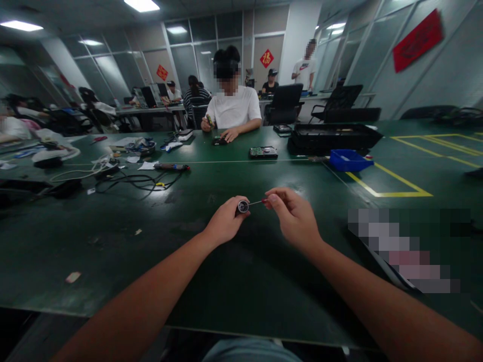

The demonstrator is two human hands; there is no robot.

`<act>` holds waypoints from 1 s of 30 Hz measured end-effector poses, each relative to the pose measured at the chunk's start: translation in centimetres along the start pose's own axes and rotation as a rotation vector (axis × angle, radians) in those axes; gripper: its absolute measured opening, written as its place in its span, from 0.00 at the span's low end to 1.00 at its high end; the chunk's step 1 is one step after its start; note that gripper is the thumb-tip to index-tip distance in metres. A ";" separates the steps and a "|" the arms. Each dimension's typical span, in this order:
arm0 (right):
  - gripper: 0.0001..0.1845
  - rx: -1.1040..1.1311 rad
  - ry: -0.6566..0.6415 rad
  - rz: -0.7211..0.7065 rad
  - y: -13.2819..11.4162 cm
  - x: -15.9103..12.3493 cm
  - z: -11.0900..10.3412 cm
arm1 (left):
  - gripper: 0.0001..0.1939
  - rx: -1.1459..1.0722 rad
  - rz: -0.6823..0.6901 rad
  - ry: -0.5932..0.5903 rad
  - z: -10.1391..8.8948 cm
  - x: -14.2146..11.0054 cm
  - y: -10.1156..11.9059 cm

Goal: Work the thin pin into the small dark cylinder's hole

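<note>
My left hand (223, 223) is closed around a dark cylinder (243, 206) with a round, silvery-rimmed end that faces me; what lies inside it is too small to make out. A slim screwdriver (257, 202) with a thin metal shaft and a red handle is pinched in my right hand (296, 218). Its shaft points left, and the tip meets or nearly meets the cylinder's rim; I cannot tell which. Both hands are just above the green tabletop (264, 291), near the middle of the view.
A hard drive (263, 152) lies ahead, with a blue bin (350, 160) and a long black tray (332, 141) to its right. Cables (132, 183) and a pen-like tool (171, 167) lie left. Opposite, a person in a white shirt (236, 110) handles a small dark object.
</note>
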State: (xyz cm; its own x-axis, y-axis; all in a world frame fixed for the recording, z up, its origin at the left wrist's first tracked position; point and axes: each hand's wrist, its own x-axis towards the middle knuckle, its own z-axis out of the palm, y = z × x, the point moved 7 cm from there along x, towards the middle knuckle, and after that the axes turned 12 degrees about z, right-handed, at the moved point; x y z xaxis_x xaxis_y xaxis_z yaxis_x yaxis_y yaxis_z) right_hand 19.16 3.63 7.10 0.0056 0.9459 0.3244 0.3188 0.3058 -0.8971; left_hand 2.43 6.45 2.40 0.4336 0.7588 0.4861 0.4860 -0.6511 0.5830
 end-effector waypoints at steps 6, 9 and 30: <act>0.16 0.381 0.066 0.293 4.0 1.6 -0.3 | 0.11 0.005 -0.008 -0.055 0.2 0.0 0.3; 0.15 0.386 0.114 0.270 4.1 1.8 -0.8 | 0.10 0.009 -0.021 -0.067 0.2 0.0 0.4; 0.14 -0.313 0.194 -0.116 -1.5 -0.5 -1.0 | 0.11 -0.023 0.008 -0.041 0.2 0.0 0.7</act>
State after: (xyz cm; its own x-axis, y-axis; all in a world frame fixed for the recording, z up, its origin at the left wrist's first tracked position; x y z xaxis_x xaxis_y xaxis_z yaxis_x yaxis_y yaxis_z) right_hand 19.59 2.58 8.58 0.1219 0.8599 0.4956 0.6015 0.3332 -0.7261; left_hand 2.90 5.94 2.71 0.4688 0.7517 0.4639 0.4651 -0.6565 0.5939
